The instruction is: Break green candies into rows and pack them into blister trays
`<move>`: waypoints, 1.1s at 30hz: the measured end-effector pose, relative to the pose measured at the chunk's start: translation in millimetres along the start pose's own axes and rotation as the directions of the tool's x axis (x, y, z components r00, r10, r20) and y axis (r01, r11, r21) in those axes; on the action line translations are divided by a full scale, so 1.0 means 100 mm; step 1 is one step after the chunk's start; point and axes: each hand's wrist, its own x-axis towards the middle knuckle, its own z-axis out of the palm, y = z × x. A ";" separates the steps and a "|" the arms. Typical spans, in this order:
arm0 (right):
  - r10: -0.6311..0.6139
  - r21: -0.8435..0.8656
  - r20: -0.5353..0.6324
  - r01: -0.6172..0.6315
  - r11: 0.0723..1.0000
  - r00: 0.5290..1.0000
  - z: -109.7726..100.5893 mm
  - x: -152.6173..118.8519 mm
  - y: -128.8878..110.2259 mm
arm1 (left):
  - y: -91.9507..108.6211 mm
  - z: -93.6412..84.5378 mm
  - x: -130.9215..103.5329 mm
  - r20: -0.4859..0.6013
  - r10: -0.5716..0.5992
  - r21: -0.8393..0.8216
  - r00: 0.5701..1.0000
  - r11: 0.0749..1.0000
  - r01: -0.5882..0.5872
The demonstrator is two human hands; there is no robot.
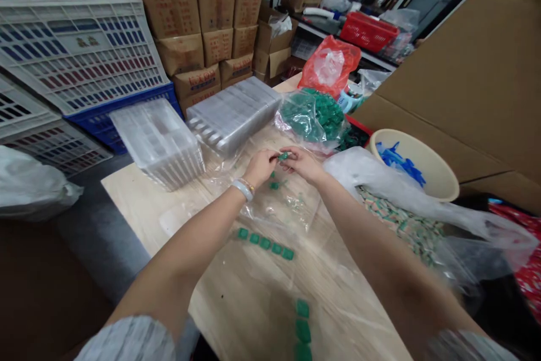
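Note:
My left hand (261,168) and my right hand (305,164) meet over the middle of the table. Their fingertips pinch a small green piece (283,156) from both sides; its exact kind is too small to make out. Just below lies another little green piece (274,185) on transparent plastic film (296,206). Closer to me, several green blocks (265,243) form a slanting row. More green blocks (302,330) line up at the near edge of the view. Beyond my hands, a transparent bag (310,116) holds a heap of green pieces.
Stacked transparent plastic trays (158,136) and a second stack (234,107) stand at the table's left. To the right are a cream bowl (442,172) with blue pieces, a white plastic bag (353,166) and cardboard (473,79). Cartons (169,6) and crates (88,40) rise behind.

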 end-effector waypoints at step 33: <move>0.124 0.640 0.356 -0.338 0.690 0.926 0.52 -0.96 -0.23 | 0.65 -0.77 -1.33 0.237 -0.537 -0.871 0.810 0.253 0.422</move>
